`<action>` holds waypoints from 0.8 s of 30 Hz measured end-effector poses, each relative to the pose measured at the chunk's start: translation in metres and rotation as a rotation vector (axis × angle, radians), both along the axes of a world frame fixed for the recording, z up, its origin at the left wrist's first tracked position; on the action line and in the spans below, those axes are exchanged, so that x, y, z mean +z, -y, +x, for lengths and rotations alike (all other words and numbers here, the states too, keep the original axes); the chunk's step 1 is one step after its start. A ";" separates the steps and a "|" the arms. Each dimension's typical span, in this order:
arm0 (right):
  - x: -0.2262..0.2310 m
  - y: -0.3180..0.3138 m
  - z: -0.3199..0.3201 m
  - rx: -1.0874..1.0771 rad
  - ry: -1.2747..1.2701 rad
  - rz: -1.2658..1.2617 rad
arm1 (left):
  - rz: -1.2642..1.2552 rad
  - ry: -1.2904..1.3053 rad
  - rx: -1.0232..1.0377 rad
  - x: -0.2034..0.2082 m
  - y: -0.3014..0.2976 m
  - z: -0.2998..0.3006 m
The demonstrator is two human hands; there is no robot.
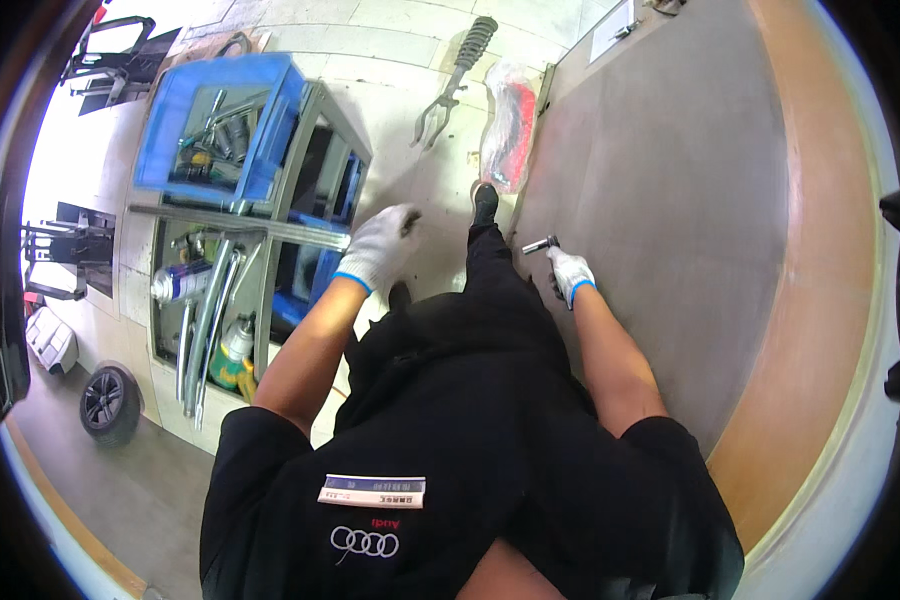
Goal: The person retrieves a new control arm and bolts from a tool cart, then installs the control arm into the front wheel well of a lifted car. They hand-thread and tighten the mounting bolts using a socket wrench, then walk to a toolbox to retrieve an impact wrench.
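My right hand (571, 272), in a white glove with a blue cuff, is closed around the handle of a ratchet wrench (540, 244). A silvery socket end sticks out to the left of the fingers. My left hand (382, 246), gloved the same way, is beside the tool cart (320, 135). Its fingers are curled in around a small dark patch that I cannot make out. A long metal bar (270, 229) lies across the cart, its right end close to my left wrist.
On the cart are a blue bin (170, 125) of tools, several long bars and spray cans (236, 340). A spring strut (460, 75) and a plastic-wrapped red part (510, 130) lie on the floor ahead. A grey panel (670, 200) spans the right; a wheel (109, 405) is at left.
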State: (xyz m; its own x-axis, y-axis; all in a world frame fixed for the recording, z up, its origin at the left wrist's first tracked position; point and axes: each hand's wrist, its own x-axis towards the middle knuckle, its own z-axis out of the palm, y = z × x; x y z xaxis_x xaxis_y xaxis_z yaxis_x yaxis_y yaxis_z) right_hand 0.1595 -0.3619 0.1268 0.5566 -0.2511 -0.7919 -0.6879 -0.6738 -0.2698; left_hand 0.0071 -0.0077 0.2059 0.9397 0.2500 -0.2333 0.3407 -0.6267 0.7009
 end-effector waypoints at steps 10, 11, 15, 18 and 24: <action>-0.001 -0.121 0.311 0.282 -0.014 -0.098 | -0.615 -0.386 0.862 -0.034 -0.058 0.071; 0.001 -0.140 0.336 0.328 -0.028 -0.095 | -0.559 -0.359 0.883 -0.030 -0.065 0.085; -0.016 -0.212 0.422 0.406 -0.056 -0.046 | -0.736 -0.257 1.080 -0.029 -0.112 0.158; -0.042 -0.256 0.474 0.436 -0.046 -0.004 | -0.694 -0.308 1.063 -0.035 -0.166 0.221; -0.038 -0.320 0.564 0.588 0.074 0.002 | -0.615 -0.277 0.968 -0.013 -0.326 0.352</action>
State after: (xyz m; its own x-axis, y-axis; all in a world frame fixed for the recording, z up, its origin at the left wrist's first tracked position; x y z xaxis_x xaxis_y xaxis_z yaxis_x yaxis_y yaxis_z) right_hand 0.7238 -0.0424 0.0887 0.6555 0.1175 -0.7460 -0.1789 -0.9356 -0.3045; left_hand 0.3586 0.3182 0.1930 0.3191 0.6052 -0.7293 0.6764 0.3935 0.6226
